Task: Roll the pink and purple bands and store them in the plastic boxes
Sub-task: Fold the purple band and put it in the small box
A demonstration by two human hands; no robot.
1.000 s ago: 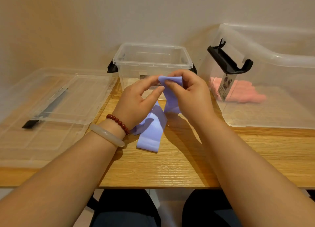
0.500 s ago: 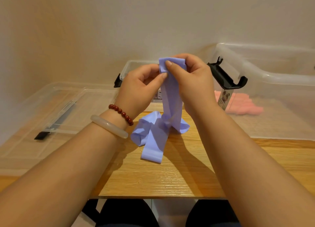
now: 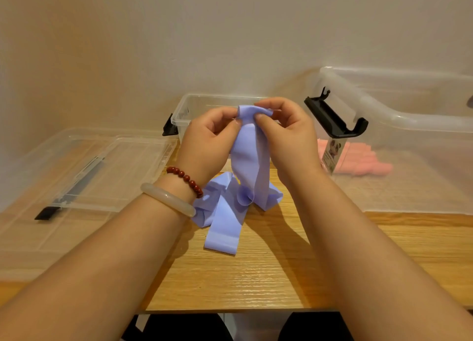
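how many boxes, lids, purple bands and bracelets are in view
boxes: 2, the small box and the large box
lids: 2, the small lid on the large lid
purple band: 1
bracelets: 2, the bead bracelet and the bangle
total: 7

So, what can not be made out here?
Head view:
Inside the small box: left hand, right hand and purple band cover most.
Number of pink bands: blurred by the large box wall.
Right end of large box: cut by frame edge.
Print on label: too small.

Light wooden tabletop (image 3: 256,276) lies below the grip; plain beige wall (image 3: 230,33) rises beyond it; dark red bead bracelet (image 3: 185,179) sits lower-left.
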